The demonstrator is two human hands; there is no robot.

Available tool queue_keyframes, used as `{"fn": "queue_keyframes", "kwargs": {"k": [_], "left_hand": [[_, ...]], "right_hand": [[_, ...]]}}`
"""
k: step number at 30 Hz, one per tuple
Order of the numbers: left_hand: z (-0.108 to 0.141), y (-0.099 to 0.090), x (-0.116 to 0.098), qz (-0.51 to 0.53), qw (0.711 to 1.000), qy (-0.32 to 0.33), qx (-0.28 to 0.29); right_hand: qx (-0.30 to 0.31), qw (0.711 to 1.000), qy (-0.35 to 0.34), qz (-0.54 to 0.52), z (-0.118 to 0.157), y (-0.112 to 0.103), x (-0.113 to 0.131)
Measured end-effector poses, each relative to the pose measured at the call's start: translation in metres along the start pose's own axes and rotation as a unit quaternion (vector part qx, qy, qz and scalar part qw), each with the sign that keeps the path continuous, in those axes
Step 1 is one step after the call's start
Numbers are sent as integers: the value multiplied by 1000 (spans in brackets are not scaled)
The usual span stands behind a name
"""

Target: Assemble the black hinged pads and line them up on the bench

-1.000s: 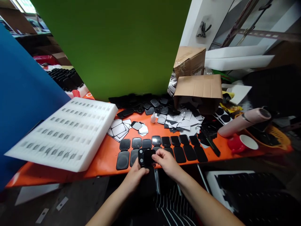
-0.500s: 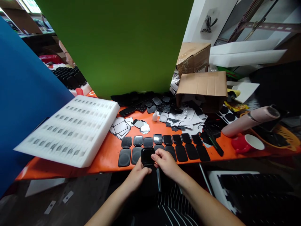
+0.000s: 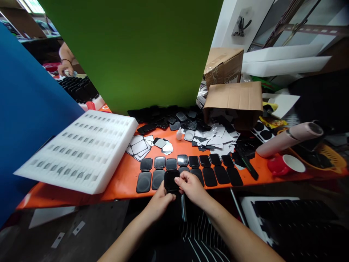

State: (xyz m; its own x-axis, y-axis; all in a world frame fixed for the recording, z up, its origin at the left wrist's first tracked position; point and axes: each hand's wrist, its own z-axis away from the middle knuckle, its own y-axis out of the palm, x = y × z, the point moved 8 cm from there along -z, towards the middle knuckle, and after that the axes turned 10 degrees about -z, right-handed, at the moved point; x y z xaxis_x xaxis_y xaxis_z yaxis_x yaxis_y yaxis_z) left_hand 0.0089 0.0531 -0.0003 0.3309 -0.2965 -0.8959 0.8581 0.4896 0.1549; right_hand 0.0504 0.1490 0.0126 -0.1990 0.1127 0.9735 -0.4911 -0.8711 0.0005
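Above my lap, at the front edge of the orange table point(image 3: 120, 183), both hands hold a black hinged square case point(image 3: 171, 179), its upper panel tilted up. My left hand point(image 3: 161, 199) grips its lower left side, thumb across the front. The thumb and fingers of my right hand point(image 3: 190, 185) pinch the upper panel's right edge. Behind the hands lies a row of similar opened black cases point(image 3: 209, 177), each with a small upper panel and a larger lower one. The far side of the held case is hidden.
A slotted white foam tray point(image 3: 79, 153) stands at the left. Farther back lie black parts point(image 3: 169, 120), white cut sheets point(image 3: 223, 140) and a small white bottle point(image 3: 179, 134). A pink flask point(image 3: 291, 138) and a red mug point(image 3: 286, 165) are at the right. Behind the partition is another person's hand point(image 3: 65, 67).
My hands and the held case stay almost still, the panel perhaps slightly tilted. At the upper left, the other person's hand has moved in over the black pieces, holding something small and pale.
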Motion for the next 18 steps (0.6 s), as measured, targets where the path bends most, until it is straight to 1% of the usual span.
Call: {"fn": "queue_keyframes", "kwargs": {"k": [3, 6, 10, 13, 15, 18], "left_hand": [[-2, -1, -1, -17, 1000, 0, 5], [-3, -3, 0, -31, 1000, 5, 4], [-4, -2, 3, -19, 1000, 3, 9], [-4, -1, 4, 16, 1000, 2, -7], [-3, -2, 4, 35, 999, 14, -21], [-3, -4, 2, 34, 998, 25, -39]], "right_hand": [[-7, 1000, 11, -4, -1, -1, -3], [-1, 1000, 10, 4, -1, 0, -4], [-3, 999, 11, 38, -2, -1, -5], [-15, 996, 1, 92, -2, -2, -3], [-28, 989, -17, 148, -2, -4, 4], [-48, 964, -56, 256, -1, -8, 22]]}}
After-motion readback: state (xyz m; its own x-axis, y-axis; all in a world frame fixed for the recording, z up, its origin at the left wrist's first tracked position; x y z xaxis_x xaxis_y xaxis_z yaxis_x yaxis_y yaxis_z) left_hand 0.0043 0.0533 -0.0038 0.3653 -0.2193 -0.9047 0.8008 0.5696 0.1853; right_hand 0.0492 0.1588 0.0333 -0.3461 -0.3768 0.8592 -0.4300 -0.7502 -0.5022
